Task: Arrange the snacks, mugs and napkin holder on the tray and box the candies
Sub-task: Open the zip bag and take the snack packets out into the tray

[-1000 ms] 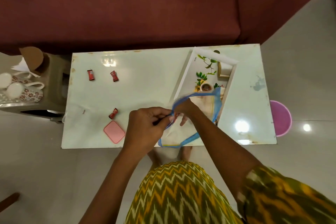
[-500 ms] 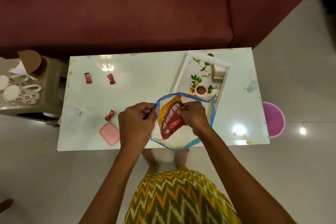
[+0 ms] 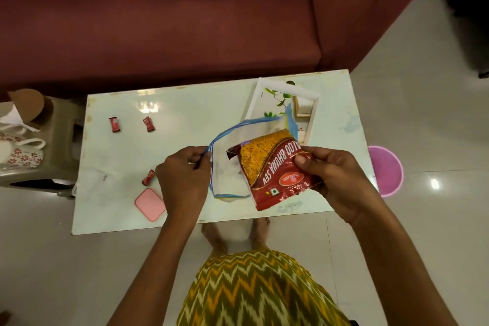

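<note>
My right hand [image 3: 336, 180] grips a red and yellow snack packet [image 3: 270, 169], drawn most of the way out of a clear blue-edged zip bag [image 3: 230, 159]. The bag's left edge is pinched in my left hand [image 3: 182, 180]. Behind the bag lies the white tray [image 3: 260, 99] with a leaf print, partly hidden. Three red wrapped candies lie on the table: one [image 3: 114, 124], a second [image 3: 148, 124], a third [image 3: 148, 177]. A pink candy box [image 3: 149, 204] sits near the table's front edge. White mugs with red flowers [image 3: 19, 155] and a brown napkin holder [image 3: 26, 103] stand on a stool at left.
The pale glossy table [image 3: 185, 124] stands in front of a maroon sofa [image 3: 185, 21]. A small wooden-framed box [image 3: 304, 107] sits on the tray's far right. A pink bucket [image 3: 387, 169] stands on the floor right of the table. My bare feet show under the table's front edge.
My right hand went into the zip bag, took hold of the snack packet and has pulled it out to the right. My left hand keeps holding the bag's edge.
</note>
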